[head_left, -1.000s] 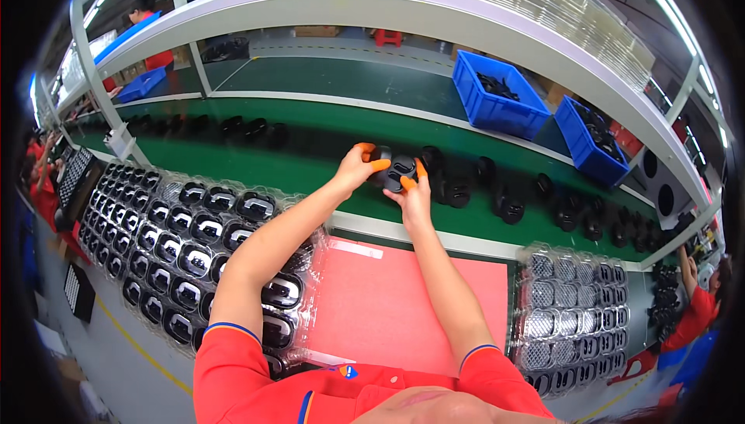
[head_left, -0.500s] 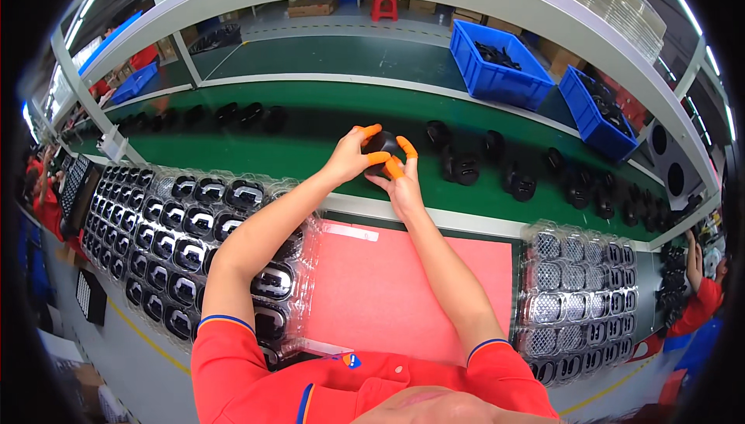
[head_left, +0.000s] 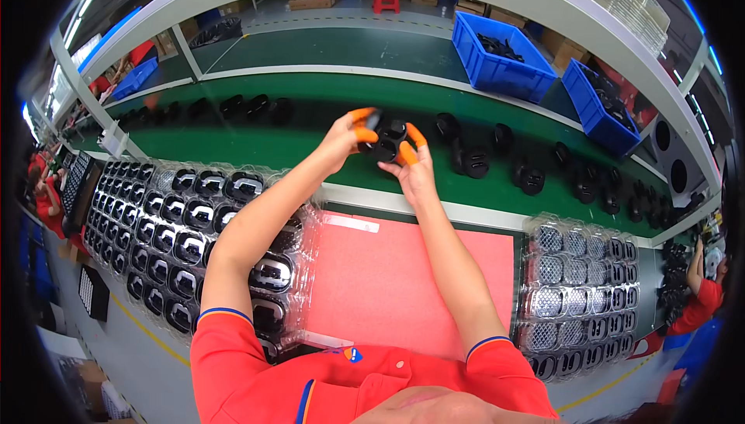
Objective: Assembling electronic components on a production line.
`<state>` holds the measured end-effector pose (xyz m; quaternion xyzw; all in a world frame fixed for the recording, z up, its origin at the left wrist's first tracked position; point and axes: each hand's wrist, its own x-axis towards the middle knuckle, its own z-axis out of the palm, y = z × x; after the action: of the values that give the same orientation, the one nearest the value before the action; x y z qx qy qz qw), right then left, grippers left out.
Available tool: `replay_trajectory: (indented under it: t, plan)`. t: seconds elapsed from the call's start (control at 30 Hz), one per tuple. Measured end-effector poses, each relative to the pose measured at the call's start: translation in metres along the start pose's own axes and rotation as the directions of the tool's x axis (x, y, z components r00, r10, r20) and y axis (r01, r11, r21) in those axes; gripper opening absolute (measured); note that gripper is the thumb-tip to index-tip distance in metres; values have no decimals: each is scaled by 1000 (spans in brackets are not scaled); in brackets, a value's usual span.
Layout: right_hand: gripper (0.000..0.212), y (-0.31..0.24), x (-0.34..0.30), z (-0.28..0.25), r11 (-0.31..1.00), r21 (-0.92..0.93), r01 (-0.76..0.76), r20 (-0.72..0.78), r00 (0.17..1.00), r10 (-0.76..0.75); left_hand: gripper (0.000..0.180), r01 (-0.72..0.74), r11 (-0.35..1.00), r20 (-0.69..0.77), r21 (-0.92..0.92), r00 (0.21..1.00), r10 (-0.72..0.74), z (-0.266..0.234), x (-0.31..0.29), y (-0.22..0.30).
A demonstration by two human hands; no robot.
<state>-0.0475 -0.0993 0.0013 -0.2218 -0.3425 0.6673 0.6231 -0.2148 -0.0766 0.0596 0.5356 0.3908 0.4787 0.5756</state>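
1. I hold a black rounded part [head_left: 392, 140] between my hands, over the green tabletop [head_left: 326, 92]. Its hollowed face points up toward my head. Its visible length slants from far right to near left. A blurred dark portion lies at its left; I cannot tell whether this is a second piece.
2. My left hand [head_left: 339, 142] is partly curled, thumb and forefinger, in orange finger covers [head_left: 365, 136], closed on the left side of the part.
3. My right hand [head_left: 416, 174] grips the right side, thumb and covered fingertips bent around it. The hands are apart, with the part between them.
4. Black pieces [head_left: 475, 162] stand on the tabletop just right of my hands; others [head_left: 257, 106] lie farther left.
5. Nearer my body: a pink mat [head_left: 403, 292], a clear tray [head_left: 310, 284] of glossy black parts at left, a partly filled clear tray [head_left: 550, 269] at right.
6. Beyond, at right: two blue bins [head_left: 497, 78] containing dark parts.
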Motion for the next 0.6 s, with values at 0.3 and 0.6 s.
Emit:
replay_trajectory:
  t: [0.3,0.6]
  plan:
    - [35,0,0,-9,982,-189,-15,-46,999,6,33,214,955,-179,-204,951,-252,-31,17,13]
    - [33,13,1,-3,899,-386,-206,-167,974,152,33,310,888,-596,341,802,-51,-236,35,-27]
